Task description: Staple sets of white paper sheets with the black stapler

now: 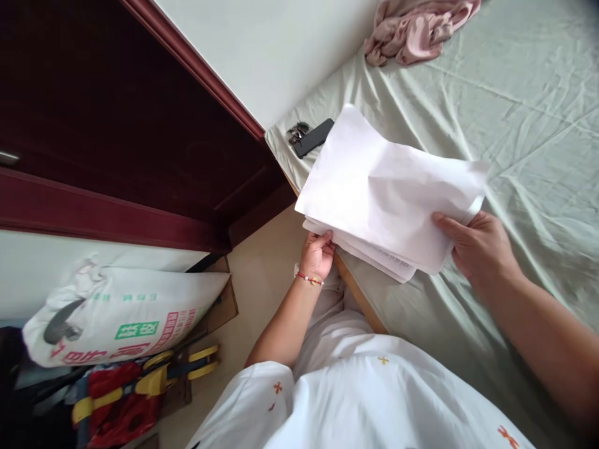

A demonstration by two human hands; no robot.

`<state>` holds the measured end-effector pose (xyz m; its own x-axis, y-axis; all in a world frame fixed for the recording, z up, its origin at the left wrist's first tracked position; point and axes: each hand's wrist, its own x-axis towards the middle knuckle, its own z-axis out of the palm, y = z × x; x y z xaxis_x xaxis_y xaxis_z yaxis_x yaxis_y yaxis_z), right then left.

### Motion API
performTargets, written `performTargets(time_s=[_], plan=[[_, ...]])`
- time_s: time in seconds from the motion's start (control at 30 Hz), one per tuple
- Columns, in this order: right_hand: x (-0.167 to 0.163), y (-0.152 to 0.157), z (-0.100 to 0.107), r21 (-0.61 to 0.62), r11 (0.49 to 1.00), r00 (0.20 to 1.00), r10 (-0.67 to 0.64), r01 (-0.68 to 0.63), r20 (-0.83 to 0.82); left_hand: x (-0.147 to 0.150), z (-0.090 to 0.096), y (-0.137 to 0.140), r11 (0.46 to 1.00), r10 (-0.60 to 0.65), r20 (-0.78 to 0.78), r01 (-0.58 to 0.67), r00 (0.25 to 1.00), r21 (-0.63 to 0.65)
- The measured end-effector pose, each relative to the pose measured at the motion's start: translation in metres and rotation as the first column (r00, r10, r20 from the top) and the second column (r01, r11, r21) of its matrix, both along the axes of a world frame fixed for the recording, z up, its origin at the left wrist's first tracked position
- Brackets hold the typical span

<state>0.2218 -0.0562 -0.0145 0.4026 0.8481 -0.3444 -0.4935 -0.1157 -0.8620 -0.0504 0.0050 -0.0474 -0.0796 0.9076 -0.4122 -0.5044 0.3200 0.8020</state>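
Observation:
Several sheets of white paper (374, 187) are held up between my two hands, over the bed's edge. The top sheet is blank on the side facing me and slightly creased; printed lines show on a sheet beneath it. My left hand (319, 254), with a red beaded bracelet at the wrist, pinches the lower left edge of the stack. At the right end, my right hand (480, 246) grips the sheets with its thumb on top and its fingers hidden underneath. A black phone (313, 138) lies on the bed just beyond the papers' left corner.
Keys (298, 131) lie beside the phone. A pink crumpled cloth (416, 34) rests on the pale green bedsheet (528, 112) near the wall. Left stand a dark red wooden door (140, 118), a white printed sack (131, 312) and a red-and-yellow folded object (126, 393).

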Motion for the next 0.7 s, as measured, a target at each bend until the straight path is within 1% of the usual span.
performTargets(time_s=[0.1, 0.17, 0.23, 0.33, 0.43, 0.5, 0.57, 0.6, 0.63, 0.7], plan=[[-0.005, -0.002, -0.009, -0.036, 0.999, 1.0, -0.019, 0.018, -0.012, -0.002, 0.008, -0.003, 0.995, 0.067, 0.09, -0.061, 0.994, -0.074], [-0.006, -0.002, -0.012, -0.051, 0.998, 1.0, -0.023, 0.022, -0.019, -0.006, 0.016, -0.001, 0.994, 0.079, 0.146, -0.067, 0.986, -0.088], [-0.007, -0.002, -0.013, -0.062, 0.998, 1.0, -0.023, 0.021, -0.022, -0.012, 0.022, 0.003, 0.991, 0.112, 0.177, -0.097, 0.978, -0.088], [-0.011, -0.004, -0.014, -0.076, 0.997, 1.0, -0.014, 0.012, -0.021, -0.021, 0.026, 0.013, 0.98, 0.183, 0.15, -0.168, 0.972, -0.103], [-0.015, -0.009, -0.018, -0.097, 0.995, 1.0, 0.006, -0.007, -0.014, -0.033, 0.025, 0.029, 0.98, 0.182, 0.079, -0.174, 0.98, -0.097], [-0.016, -0.012, -0.021, -0.112, 0.994, 1.0, 0.016, -0.015, 0.001, -0.042, 0.024, 0.042, 0.99, 0.12, 0.009, -0.118, 0.993, -0.081], [-0.017, -0.015, -0.024, -0.123, 0.992, 0.999, 0.024, -0.021, 0.021, -0.051, 0.023, 0.057, 0.996, -0.014, -0.072, 0.007, 0.997, -0.092], [-0.017, -0.016, -0.026, -0.128, 0.991, 0.999, 0.032, -0.028, 0.03, -0.055, 0.023, 0.064, 0.992, -0.101, -0.107, 0.092, 0.989, -0.09], [-0.016, -0.016, -0.027, -0.136, 0.99, 0.998, 0.045, -0.04, 0.04, -0.058, 0.024, 0.072, 0.981, -0.184, -0.147, 0.172, 0.972, -0.091], [-0.014, -0.018, -0.03, -0.159, 0.984, 0.993, 0.089, -0.076, 0.078, -0.062, 0.026, 0.085, 0.941, -0.337, -0.221, 0.328, 0.915, -0.078]])
